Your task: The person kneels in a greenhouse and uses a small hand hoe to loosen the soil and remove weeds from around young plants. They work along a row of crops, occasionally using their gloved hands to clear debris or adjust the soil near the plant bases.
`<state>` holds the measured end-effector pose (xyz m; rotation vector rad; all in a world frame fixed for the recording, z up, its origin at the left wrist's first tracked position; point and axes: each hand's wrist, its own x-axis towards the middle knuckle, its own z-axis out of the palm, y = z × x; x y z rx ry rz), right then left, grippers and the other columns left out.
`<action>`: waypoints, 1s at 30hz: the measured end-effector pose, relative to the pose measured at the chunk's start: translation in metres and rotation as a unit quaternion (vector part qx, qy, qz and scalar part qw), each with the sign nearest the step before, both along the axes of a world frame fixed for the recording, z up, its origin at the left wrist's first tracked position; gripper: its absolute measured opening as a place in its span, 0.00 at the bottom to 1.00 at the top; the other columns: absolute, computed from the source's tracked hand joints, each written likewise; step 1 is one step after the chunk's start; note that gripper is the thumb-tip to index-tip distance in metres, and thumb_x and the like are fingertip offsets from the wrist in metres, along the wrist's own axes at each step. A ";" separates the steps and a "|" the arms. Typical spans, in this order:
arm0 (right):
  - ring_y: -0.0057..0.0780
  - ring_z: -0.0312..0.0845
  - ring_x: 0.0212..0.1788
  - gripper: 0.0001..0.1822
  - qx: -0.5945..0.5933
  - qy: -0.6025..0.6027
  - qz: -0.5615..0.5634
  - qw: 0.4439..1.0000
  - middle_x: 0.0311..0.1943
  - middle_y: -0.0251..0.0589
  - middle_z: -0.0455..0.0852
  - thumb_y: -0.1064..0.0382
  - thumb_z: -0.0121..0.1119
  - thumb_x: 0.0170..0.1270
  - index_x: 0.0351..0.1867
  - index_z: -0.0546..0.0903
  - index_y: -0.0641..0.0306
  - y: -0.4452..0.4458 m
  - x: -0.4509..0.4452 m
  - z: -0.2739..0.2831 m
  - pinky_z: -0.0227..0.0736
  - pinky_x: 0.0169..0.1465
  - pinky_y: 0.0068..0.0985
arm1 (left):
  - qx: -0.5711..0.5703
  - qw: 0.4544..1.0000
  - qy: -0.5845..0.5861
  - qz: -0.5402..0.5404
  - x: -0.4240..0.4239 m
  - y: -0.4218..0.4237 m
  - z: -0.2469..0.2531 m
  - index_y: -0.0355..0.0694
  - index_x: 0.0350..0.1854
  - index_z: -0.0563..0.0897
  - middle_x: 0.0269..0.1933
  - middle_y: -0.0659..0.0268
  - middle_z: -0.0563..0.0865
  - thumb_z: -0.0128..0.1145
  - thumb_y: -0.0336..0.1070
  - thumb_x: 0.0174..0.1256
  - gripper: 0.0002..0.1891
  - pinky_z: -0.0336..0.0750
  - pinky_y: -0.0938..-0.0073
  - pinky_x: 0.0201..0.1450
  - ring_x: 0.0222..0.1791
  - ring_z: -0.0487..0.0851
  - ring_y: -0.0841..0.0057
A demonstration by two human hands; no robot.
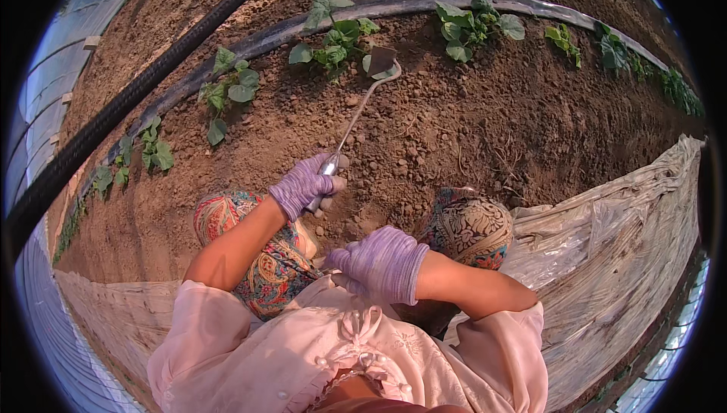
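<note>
My left hand (309, 186), in a purple knit glove with soiled fingertips, is closed around the metal handle of a small hand hoe (364, 107). The hoe's thin bent neck reaches away from me. Its dark square blade (381, 61) is beside the leaves of a cucumber-like seedling (335, 47), partly covering one leaf. My right hand (377, 265), gloved the same way, is curled in front of my pink blouse (318, 350), close to my patterned trousers (272, 282). Its fingertips are partly hidden, so I cannot tell whether they grip cloth.
Behind the seedlings runs a dark plastic strip or hose (392, 5). More seedlings (474, 24) line the bare soil (420, 129). Dirty plastic sheeting (613, 242) lies at right. A black braided cable or strap (142, 83) crosses the view at upper left, before the greenhouse film wall (74, 32).
</note>
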<state>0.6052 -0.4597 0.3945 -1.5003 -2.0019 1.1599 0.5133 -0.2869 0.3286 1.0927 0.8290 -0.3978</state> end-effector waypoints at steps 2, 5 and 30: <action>0.46 0.77 0.26 0.12 -0.022 -0.009 -0.032 0.999 0.23 0.47 0.79 0.59 0.53 0.51 0.35 0.75 0.62 -0.001 0.014 -0.016 0.71 0.30 0.38 | -0.036 0.999 0.023 -0.023 0.013 0.013 -0.007 0.41 0.52 0.68 0.23 0.72 0.74 0.60 0.33 0.50 0.24 0.69 0.82 0.11 0.12 0.72 0.85; 0.43 0.78 0.25 0.11 -0.116 -0.059 -0.088 0.988 0.22 0.47 0.79 0.58 0.51 0.52 0.31 0.74 0.64 -0.007 0.054 -0.030 0.70 0.28 0.38 | -0.071 0.995 0.065 -0.024 0.037 0.017 -0.016 0.38 0.51 0.70 0.20 0.71 0.74 0.58 0.33 0.51 0.23 0.68 0.84 0.12 0.13 0.73 0.84; 0.37 0.78 0.31 0.16 -0.348 0.365 -0.547 0.668 0.30 0.48 0.80 0.57 0.49 0.60 0.47 0.74 0.60 -0.114 0.097 -0.019 0.71 0.36 0.31 | 0.138 0.890 0.417 -0.126 0.198 -0.013 -0.024 0.37 0.45 0.74 0.26 0.62 0.78 0.57 0.37 0.51 0.19 0.70 0.70 0.22 0.22 0.75 0.72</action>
